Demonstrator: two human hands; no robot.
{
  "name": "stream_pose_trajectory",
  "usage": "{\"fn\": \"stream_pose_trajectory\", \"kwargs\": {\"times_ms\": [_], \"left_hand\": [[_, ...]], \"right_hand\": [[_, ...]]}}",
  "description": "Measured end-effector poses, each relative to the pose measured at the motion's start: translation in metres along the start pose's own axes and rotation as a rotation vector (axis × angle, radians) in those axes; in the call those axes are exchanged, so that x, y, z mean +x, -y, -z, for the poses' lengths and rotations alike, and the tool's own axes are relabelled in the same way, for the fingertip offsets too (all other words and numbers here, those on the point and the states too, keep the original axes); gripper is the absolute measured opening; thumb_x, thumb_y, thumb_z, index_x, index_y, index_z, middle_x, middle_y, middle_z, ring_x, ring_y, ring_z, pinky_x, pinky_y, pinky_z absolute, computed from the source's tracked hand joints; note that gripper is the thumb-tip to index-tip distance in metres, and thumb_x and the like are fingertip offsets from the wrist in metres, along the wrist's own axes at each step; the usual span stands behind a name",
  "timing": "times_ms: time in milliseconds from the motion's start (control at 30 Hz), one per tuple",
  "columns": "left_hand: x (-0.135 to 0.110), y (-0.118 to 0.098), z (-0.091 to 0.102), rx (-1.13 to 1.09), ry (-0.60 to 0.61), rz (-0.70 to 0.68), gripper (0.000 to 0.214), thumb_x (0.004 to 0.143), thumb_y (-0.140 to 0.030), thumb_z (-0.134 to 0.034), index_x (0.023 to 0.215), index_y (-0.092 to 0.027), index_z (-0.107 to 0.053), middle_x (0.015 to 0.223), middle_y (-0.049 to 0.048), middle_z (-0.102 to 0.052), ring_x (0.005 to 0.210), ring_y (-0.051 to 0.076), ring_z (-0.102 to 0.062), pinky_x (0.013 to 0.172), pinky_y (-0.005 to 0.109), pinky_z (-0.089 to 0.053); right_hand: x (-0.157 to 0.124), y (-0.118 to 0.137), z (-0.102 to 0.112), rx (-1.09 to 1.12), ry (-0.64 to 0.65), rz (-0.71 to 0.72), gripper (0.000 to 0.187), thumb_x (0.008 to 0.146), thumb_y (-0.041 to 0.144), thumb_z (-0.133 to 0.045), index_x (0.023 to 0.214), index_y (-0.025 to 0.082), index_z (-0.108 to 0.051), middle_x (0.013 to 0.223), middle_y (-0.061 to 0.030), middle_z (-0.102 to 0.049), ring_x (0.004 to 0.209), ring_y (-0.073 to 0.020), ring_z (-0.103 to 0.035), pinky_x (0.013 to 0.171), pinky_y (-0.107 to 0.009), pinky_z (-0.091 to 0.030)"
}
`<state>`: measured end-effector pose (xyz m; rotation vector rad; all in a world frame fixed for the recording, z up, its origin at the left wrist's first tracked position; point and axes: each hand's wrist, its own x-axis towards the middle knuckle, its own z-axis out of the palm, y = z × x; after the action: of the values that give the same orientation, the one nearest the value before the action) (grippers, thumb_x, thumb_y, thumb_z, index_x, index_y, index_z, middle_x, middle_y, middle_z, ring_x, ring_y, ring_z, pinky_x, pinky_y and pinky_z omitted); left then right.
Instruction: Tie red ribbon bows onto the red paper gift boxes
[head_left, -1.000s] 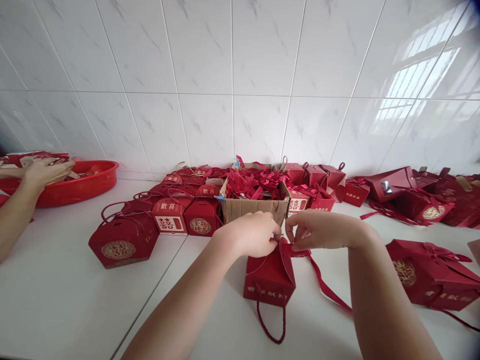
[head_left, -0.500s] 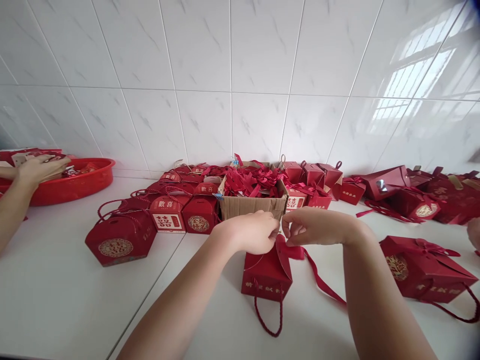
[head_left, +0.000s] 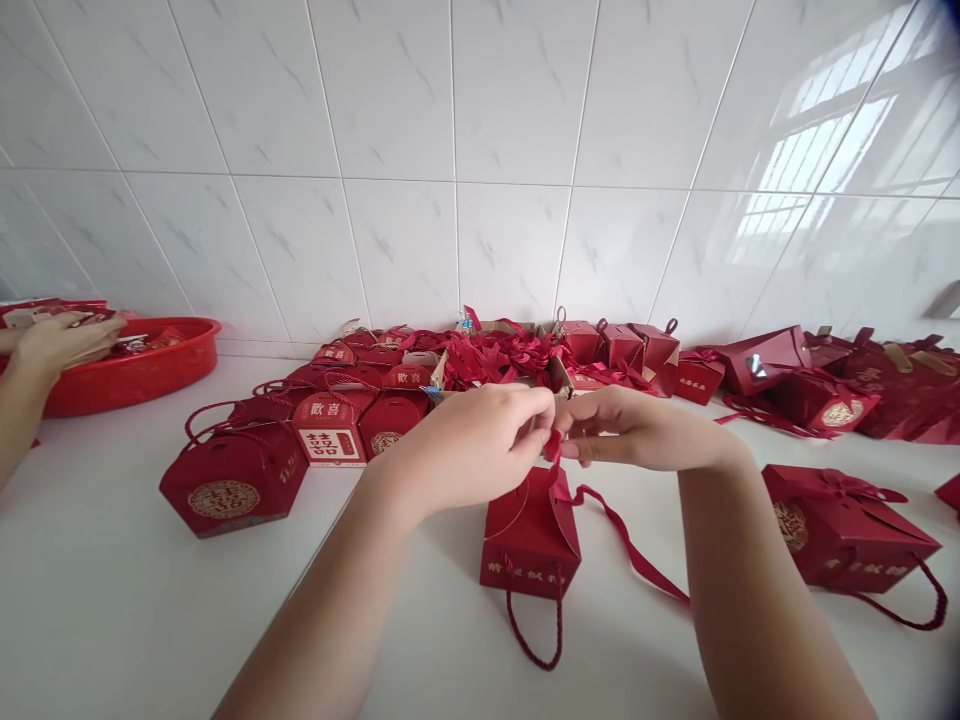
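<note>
A small red gift box (head_left: 529,545) with a cord handle stands on the white counter (head_left: 112,590) in front of me. A red ribbon (head_left: 637,555) runs from its top and trails off to the right. My left hand (head_left: 469,445) and my right hand (head_left: 634,430) meet just above the box, each pinching the ribbon between thumb and fingers. The ribbon's upper end is hidden between my fingertips.
Behind my hands stands a cardboard box (head_left: 559,372) full of red ribbons, flanked by several red gift boxes (head_left: 225,485). Another red box (head_left: 847,525) lies at the right. At far left another person's hand (head_left: 52,340) reaches over a red basin (head_left: 142,365).
Both hands have lifted a little above the box, drawing the ribbon up with them. The view has shifted slightly, and the other person's hand has slid left.
</note>
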<state>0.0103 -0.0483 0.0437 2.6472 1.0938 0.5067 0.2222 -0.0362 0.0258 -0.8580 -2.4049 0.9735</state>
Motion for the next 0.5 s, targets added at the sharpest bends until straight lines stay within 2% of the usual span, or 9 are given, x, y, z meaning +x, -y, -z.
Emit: {"fn": "stream_pose_trajectory", "kwargs": {"times_ms": [100, 200, 267, 333, 433, 500], "left_hand": [[-0.002, 0.003, 0.001, 0.007, 0.128, 0.086, 0.016, 0.085, -0.035, -0.043, 0.079, -0.023, -0.053, 0.070, -0.0022, -0.059, 0.057, 0.013, -0.050, 0.049, 0.026, -0.032], [0.002, 0.008, -0.002, 0.105, 0.302, 0.248, 0.029, 0.081, -0.049, -0.044, 0.077, -0.022, -0.055, 0.071, 0.0008, -0.061, 0.054, 0.016, -0.052, 0.046, 0.027, -0.032], [0.007, 0.011, -0.006, 0.185, 0.445, 0.340, 0.034, 0.077, -0.055, -0.046, 0.072, -0.021, -0.054, 0.071, 0.0026, -0.062, 0.051, 0.017, -0.051, 0.044, 0.028, -0.031], [0.012, 0.014, -0.008, 0.219, 0.536, 0.388, 0.038, 0.073, -0.058, -0.048, 0.071, -0.021, -0.054, 0.074, 0.0038, -0.063, 0.051, 0.017, -0.050, 0.044, 0.029, -0.031], [0.016, 0.019, -0.010, 0.195, 0.574, 0.402, 0.044, 0.067, -0.065, -0.052, 0.070, -0.021, -0.054, 0.075, 0.0036, -0.064, 0.053, 0.018, -0.052, 0.045, 0.029, -0.032], [0.017, 0.021, -0.010, 0.181, 0.595, 0.390, 0.047, 0.063, -0.069, -0.055, 0.069, -0.022, -0.054, 0.074, 0.0031, -0.064, 0.056, 0.019, -0.053, 0.045, 0.029, -0.033]], "right_hand": [[-0.006, 0.005, 0.001, 0.139, -0.033, 0.021, 0.019, 0.089, 0.033, -0.056, 0.088, 0.015, -0.061, 0.079, -0.0025, -0.060, 0.065, -0.0103, -0.054, 0.060, -0.024, -0.047], [-0.012, 0.009, 0.001, 0.233, -0.184, 0.068, 0.016, 0.089, 0.030, -0.057, 0.082, 0.016, -0.059, 0.069, -0.0002, -0.059, 0.057, -0.0086, -0.053, 0.055, -0.023, -0.045], [-0.015, 0.011, -0.001, 0.281, -0.371, 0.125, 0.014, 0.089, 0.028, -0.059, 0.080, 0.017, -0.059, 0.060, 0.0019, -0.057, 0.054, -0.0085, -0.052, 0.053, -0.022, -0.043], [-0.017, 0.013, -0.002, 0.351, -0.579, 0.211, 0.009, 0.087, 0.027, -0.061, 0.081, 0.019, -0.060, 0.059, 0.0023, -0.057, 0.053, -0.0094, -0.053, 0.051, -0.023, -0.042], [-0.022, 0.019, -0.001, 0.449, -0.867, 0.345, 0.002, 0.084, 0.023, -0.063, 0.082, 0.022, -0.063, 0.064, 0.0014, -0.060, 0.055, -0.0106, -0.056, 0.052, -0.025, -0.043], [-0.027, 0.025, 0.000, 0.442, -1.084, 0.423, 0.005, 0.082, 0.022, -0.063, 0.078, 0.025, -0.063, 0.067, 0.0011, -0.059, 0.060, -0.0121, -0.058, 0.057, -0.027, -0.046]]}}
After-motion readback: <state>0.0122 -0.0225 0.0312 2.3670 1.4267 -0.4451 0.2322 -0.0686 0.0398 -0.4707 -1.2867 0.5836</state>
